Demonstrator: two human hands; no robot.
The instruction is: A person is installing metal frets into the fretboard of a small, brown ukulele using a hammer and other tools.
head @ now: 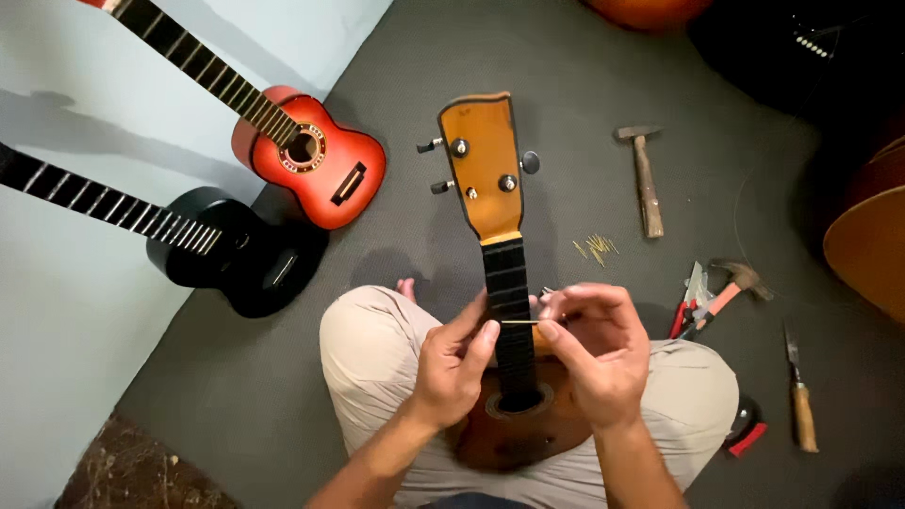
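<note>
Head view: a brown ukulele (500,283) lies along the person's lap, headstock away. The left hand (452,363) and right hand (594,353) each pinch 1 end of a thin fret wire (519,322) laid across the black fretboard (509,311). Doing this well likely means keeping the wire square to the neck and level in its slot. 2 hammers (645,179), loose wires (596,247) and pliers (693,302) lie right; 2 guitars (311,155) stand left, well apart. Grey floor beyond the headstock is open.
</note>
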